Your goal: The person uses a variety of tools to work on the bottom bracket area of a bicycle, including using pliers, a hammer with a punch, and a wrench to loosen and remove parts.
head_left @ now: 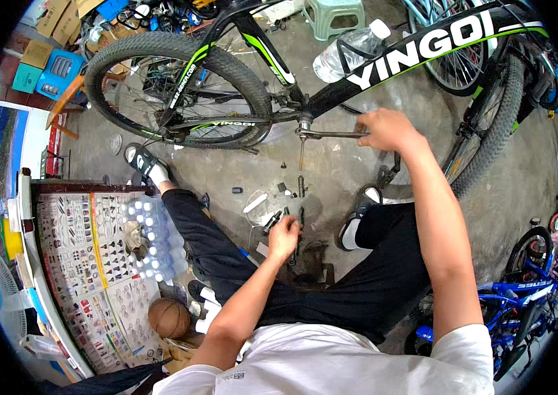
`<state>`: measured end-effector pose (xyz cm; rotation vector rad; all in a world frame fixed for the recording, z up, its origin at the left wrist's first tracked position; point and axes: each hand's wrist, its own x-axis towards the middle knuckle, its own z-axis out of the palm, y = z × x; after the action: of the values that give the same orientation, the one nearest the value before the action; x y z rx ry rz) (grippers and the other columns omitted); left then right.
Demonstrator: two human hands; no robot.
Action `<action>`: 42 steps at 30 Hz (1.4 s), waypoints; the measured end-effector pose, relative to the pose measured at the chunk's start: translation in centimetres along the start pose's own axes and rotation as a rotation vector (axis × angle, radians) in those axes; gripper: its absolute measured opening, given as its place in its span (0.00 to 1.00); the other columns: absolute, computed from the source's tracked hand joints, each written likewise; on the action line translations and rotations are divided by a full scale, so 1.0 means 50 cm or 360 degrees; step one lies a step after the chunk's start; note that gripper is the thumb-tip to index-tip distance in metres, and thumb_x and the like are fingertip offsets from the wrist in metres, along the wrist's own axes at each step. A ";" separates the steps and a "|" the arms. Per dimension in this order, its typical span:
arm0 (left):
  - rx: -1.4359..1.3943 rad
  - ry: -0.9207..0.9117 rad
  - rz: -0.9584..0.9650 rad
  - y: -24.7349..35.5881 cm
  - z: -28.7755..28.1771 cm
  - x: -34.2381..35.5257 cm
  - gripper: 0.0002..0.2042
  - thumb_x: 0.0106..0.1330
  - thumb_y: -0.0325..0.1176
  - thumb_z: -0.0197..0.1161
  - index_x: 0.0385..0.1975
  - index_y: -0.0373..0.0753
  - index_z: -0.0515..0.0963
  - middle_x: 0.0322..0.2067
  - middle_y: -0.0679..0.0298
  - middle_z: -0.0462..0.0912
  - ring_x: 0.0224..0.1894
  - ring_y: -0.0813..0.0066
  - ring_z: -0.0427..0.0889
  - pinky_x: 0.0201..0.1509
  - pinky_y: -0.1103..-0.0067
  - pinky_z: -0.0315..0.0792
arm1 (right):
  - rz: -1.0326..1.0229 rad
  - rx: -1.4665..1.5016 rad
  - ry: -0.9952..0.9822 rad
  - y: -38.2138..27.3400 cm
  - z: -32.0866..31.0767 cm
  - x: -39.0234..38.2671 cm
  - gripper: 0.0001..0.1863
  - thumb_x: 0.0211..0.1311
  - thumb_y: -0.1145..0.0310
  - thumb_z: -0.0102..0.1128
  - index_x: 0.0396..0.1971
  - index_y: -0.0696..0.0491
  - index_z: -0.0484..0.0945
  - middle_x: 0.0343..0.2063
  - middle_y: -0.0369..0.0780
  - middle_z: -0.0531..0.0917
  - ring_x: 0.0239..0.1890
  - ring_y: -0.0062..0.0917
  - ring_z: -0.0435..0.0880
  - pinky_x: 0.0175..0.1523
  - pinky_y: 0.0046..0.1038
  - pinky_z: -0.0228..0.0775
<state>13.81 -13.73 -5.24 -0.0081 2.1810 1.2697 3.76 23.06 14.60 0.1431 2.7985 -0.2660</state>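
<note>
Right hand (387, 130): curled closed round one wrench (331, 134), hiding its handle end
Wrench's far end: at the bicycle's (328, 99) bottom bracket (305, 122)
Left hand (284, 238): fingers bent; cannot tell what they hold
Bicycle: one, two wheels (262, 99), top cut off
Basketball (169, 318): one

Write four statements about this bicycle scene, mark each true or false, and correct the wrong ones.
1. The right hand grips a long wrench. True.
2. The left hand grips that wrench too. False: it is lower, near small loose parts.
3. The clear bottle stands on the floor. False: it is held on the bicycle frame.
4. A pale green stool shows beyond the bicycle frame. True.
</note>
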 end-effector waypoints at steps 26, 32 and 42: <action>-0.1322 0.0182 -0.0498 0.437 0.121 0.169 0.06 0.73 0.29 0.58 0.43 0.33 0.75 0.33 0.57 0.83 0.34 0.67 0.82 0.38 0.69 0.78 | -0.0801 0.0188 -0.0613 -0.064 -0.043 -0.077 0.20 0.61 0.53 0.66 0.34 0.57 0.88 0.35 0.50 0.89 0.41 0.47 0.89 0.49 0.42 0.81; -0.0894 0.0026 -0.0209 0.350 0.076 0.008 0.16 0.81 0.38 0.54 0.54 0.31 0.74 0.31 0.64 0.79 0.29 0.73 0.80 0.35 0.75 0.78 | -0.0457 0.0387 0.0142 0.024 -0.062 -0.023 0.19 0.66 0.52 0.65 0.38 0.56 0.88 0.27 0.47 0.87 0.35 0.45 0.87 0.43 0.44 0.78; 0.1275 0.0492 0.0637 0.322 -0.168 0.127 0.24 0.70 0.54 0.65 0.32 0.33 0.80 0.24 0.43 0.83 0.30 0.38 0.83 0.33 0.56 0.75 | -0.0386 0.0508 0.0143 0.008 -0.050 0.029 0.20 0.62 0.51 0.67 0.41 0.53 0.87 0.38 0.47 0.89 0.45 0.45 0.88 0.51 0.45 0.79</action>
<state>-0.34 -9.86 7.24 0.6122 2.9215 0.5066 1.65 24.06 16.39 -0.1157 2.8406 -0.7825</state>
